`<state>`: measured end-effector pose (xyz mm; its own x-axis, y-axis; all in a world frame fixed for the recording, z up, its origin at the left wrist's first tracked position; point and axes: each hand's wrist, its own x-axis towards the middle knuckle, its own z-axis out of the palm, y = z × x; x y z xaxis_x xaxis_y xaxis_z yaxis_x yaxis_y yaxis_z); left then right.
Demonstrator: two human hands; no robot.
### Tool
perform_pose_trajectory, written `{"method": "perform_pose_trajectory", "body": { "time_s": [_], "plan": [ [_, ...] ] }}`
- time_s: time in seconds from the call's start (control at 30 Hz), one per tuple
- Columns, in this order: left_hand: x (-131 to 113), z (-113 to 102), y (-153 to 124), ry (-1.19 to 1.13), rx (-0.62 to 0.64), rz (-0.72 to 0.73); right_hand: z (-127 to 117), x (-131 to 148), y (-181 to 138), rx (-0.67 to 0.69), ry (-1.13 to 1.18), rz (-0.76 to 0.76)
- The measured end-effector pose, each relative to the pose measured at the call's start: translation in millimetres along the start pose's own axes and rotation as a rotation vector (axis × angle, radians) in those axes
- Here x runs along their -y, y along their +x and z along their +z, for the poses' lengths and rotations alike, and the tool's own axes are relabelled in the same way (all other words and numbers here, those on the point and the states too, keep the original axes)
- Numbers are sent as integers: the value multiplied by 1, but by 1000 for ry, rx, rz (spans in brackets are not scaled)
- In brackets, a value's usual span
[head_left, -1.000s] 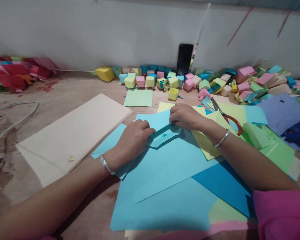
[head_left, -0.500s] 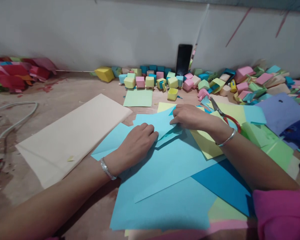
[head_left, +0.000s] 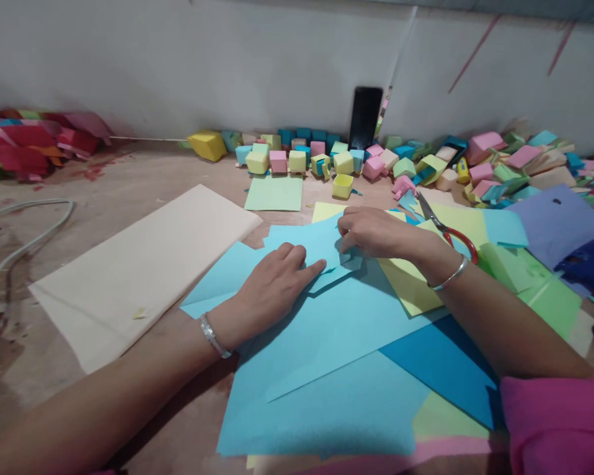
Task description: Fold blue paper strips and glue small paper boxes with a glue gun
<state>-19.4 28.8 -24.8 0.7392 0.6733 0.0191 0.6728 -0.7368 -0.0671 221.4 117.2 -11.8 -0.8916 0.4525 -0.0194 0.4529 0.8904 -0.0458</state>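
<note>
A folded piece of light blue paper (head_left: 304, 232) lies on larger light blue sheets (head_left: 327, 382). My left hand (head_left: 277, 280) rests on the folded paper, palm down, its thumb stretched out to the right along the near edge. At the right end of that paper, my right hand (head_left: 369, 232) has its fingers closed in a pinch at a raised flap. Its fingertips are partly hidden. Just right of my right hand, scissors (head_left: 445, 227) with red handles lie on yellow paper (head_left: 465, 221).
A large cream sheet (head_left: 143, 277) lies to the left. Small paper boxes (head_left: 297, 161) line the wall, where a phone (head_left: 365, 119) stands upright. Loose coloured boxes (head_left: 525, 155) are heaped at the right, near a blue glue gun (head_left: 587, 264). A white cable (head_left: 54, 227) curves at the left.
My left thumb has stretched out to the right over the paper. My right fingers have shifted slightly at the paper's right end, and the flap there has turned.
</note>
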Motion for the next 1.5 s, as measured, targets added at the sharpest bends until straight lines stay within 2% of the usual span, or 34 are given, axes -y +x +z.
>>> {"method": "perform_pose_trajectory", "body": {
  "time_s": [0.13, 0.37, 0.57, 0.7, 0.9, 1.03, 1.3, 1.5],
  "plan": [
    [1, 3, 0, 7, -8, 15, -5, 7, -1, 55, 20, 75],
    [2, 6, 2, -1, -15, 30, -8, 17, 1, 51, -148, 67],
    [3, 5, 1, -9, -14, 13, -12, 19, 0, 62, -141, 127],
    [3, 6, 1, -7, -21, 24, -11, 19, 1, 56, -36, 212],
    [2, 6, 1, 24, -4, 24, 10, 4, 9, -2, 206, 455],
    [2, 6, 2, 35, 5, 23, 15, -4, 11, -30, 317, 596],
    [2, 6, 2, 32, -7, 28, 7, -4, 12, 6, 498, 655],
    [1, 5, 2, 42, 3, 21, 6, -4, 11, -8, 501, 659]
  ]
}}
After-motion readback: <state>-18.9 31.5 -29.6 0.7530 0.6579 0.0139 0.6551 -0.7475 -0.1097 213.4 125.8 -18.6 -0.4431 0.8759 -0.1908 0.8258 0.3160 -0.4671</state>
